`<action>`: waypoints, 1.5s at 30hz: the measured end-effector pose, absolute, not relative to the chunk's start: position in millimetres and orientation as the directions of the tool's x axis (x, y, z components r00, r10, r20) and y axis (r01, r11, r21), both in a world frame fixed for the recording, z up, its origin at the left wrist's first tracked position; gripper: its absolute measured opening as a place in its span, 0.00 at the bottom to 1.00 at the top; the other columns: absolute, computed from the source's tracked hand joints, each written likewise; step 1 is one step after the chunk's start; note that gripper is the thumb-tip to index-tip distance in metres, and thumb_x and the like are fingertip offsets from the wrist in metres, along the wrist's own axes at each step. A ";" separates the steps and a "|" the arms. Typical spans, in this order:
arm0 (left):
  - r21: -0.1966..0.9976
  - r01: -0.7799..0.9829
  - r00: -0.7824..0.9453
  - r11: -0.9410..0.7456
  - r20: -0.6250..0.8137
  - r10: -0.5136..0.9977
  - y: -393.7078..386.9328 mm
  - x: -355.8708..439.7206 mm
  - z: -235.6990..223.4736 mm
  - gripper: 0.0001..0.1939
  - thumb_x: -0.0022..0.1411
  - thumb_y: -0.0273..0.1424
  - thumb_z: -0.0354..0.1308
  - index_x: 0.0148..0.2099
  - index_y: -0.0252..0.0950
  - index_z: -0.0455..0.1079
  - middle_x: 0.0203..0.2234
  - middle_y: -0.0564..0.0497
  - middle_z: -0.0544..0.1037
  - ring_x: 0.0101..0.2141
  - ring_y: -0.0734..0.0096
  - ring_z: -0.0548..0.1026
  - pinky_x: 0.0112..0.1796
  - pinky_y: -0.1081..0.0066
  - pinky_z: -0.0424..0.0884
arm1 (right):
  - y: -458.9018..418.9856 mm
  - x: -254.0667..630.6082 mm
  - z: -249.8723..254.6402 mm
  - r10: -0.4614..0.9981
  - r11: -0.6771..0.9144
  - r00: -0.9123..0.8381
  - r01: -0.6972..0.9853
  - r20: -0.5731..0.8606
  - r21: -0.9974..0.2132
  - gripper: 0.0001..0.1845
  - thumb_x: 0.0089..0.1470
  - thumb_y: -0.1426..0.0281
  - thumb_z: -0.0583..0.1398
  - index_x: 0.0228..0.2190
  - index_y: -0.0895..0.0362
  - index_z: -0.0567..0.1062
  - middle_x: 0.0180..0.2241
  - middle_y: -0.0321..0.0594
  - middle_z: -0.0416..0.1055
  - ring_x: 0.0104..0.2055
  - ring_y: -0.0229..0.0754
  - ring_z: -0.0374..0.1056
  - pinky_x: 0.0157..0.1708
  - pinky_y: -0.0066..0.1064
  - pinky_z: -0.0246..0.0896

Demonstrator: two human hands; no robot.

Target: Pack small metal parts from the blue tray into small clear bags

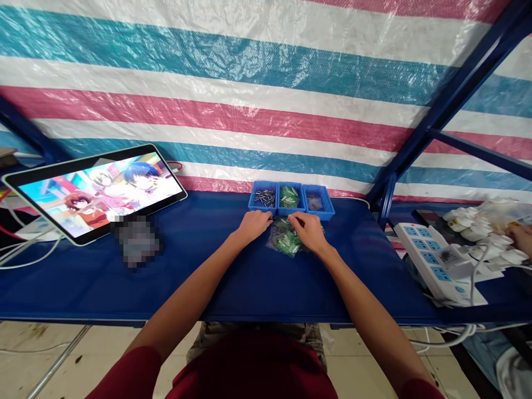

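Note:
A clear plastic bag (286,244) with green wall plugs and dark, thin pieces like screws lies on the blue table in front of three small bins. My left hand (255,226) is closed by the bag's upper left edge, close to the bin of screws (250,205). Over the bag's upper right side, my right hand (310,231) has its fingers pinched together. What lies between the fingertips of either hand is too small to see. Behind the bag stand the bin of green plugs (285,211) and the bin of small clear pieces (328,209).
A tablet (100,188) playing a cartoon leans at the left, with a blurred-out item (139,241) before it. At the right are a white power strip (432,260), white fittings (477,227) and another person's hand (521,238). Blue frame posts (428,124) rise behind, against striped sheeting.

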State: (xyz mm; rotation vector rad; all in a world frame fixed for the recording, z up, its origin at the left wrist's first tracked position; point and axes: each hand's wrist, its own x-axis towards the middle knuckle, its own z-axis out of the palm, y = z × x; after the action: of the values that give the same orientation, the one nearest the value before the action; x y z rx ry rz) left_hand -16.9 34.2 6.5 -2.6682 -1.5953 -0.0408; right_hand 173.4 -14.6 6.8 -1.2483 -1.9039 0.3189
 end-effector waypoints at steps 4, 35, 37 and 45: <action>-0.008 0.872 0.490 -0.490 0.041 0.871 29.9 -20.6 12.2 0.13 0.68 0.33 0.47 0.45 0.35 0.71 0.35 0.44 0.79 0.36 0.60 0.77 0.35 0.70 0.67 | -14.6 173.6 6.4 0.850 0.477 -0.172 0.651 0.497 -0.590 0.22 0.62 0.59 0.50 0.22 0.56 0.72 0.19 0.36 0.67 0.22 0.37 0.62 0.26 0.29 0.52; 0.904 0.091 0.303 -0.418 0.374 0.876 10.0 -5.0 11.8 0.14 0.60 0.40 0.58 0.35 0.32 0.73 0.23 0.50 0.76 0.21 0.74 0.73 0.20 0.77 0.69 | -15.6 170.2 5.2 0.848 0.505 -0.143 0.508 0.510 -0.698 0.11 0.57 0.62 0.57 0.33 0.56 0.75 0.30 0.42 0.75 0.26 0.40 0.68 0.29 0.31 0.63; 0.920 0.051 0.309 -0.388 0.355 0.882 10.1 -4.7 12.3 0.16 0.59 0.41 0.59 0.35 0.31 0.74 0.23 0.49 0.76 0.22 0.73 0.74 0.20 0.76 0.70 | -15.4 170.7 5.4 0.839 0.512 -0.134 0.520 0.527 -0.684 0.11 0.57 0.63 0.57 0.32 0.56 0.76 0.30 0.42 0.75 0.25 0.40 0.68 0.29 0.31 0.63; 0.902 0.093 0.351 -0.421 0.366 0.862 8.7 -6.0 16.2 0.16 0.57 0.42 0.60 0.32 0.32 0.74 0.20 0.51 0.75 0.19 0.76 0.71 0.20 0.76 0.68 | -17.1 171.1 8.0 0.842 0.514 -0.170 0.544 0.512 -0.664 0.17 0.61 0.61 0.54 0.28 0.56 0.76 0.25 0.41 0.73 0.26 0.41 0.68 0.31 0.32 0.63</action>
State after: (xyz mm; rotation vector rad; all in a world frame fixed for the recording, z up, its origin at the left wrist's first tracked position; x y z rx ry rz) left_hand -6.0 8.7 16.2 -3.1193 -1.4895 -2.0254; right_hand 171.1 -17.1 8.0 -1.1494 -1.8482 0.4127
